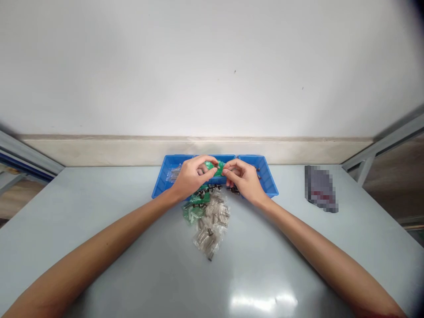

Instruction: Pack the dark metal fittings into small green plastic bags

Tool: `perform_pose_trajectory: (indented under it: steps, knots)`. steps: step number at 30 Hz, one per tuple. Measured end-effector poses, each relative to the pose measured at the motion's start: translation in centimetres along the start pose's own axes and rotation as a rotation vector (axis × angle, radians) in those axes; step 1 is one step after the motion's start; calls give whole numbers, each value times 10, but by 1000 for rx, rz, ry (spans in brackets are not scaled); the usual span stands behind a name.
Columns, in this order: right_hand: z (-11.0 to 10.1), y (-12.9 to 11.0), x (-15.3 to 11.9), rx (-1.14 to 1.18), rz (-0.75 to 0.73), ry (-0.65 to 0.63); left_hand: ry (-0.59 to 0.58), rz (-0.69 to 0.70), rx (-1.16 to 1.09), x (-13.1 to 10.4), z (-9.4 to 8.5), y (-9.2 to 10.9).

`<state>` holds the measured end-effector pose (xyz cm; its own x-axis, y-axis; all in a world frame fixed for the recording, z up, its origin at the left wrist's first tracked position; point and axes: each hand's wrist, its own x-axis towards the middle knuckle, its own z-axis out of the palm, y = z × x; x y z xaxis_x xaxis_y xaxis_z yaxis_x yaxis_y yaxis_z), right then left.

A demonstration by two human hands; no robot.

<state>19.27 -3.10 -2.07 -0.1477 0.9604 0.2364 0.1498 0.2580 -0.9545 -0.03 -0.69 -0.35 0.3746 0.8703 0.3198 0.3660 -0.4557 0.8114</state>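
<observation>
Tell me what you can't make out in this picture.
All in the head view:
Contents of the green plastic between the left grip and right grip: too small, partly covered by fingers.
Much of the right-hand blue tray: hidden behind the right grip.
The number of small pieces in the clear bags: overlapping, under shiny plastic.
The dark item at the right: pixelated.
The arms nearer the body: cut off by the bottom edge.

Workshop, by look: blue parts bins [269,184] under and either side of grip; bagged small hardware [217,213] just nearer than grip; grey tabletop [149,265] below; plain wall [212,66] beyond; metal framing [367,167] well off left and right.
</observation>
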Motion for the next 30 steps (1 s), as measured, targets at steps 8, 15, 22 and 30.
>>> perform_pose_trajectory:
  steps: [8,15,22,30]
  knots:
    - [-1,-1,0,22,0,1,35,-33,-50,0,1,4]
    - [-1,1,1,32,1,-20,37,-26,-30,0,2,-4]
    - [0,0,1,36,5,-13,32,-33,-10,-1,0,-3]
    - [-1,4,1,40,-7,-27,42,-20,-18,0,1,-2]
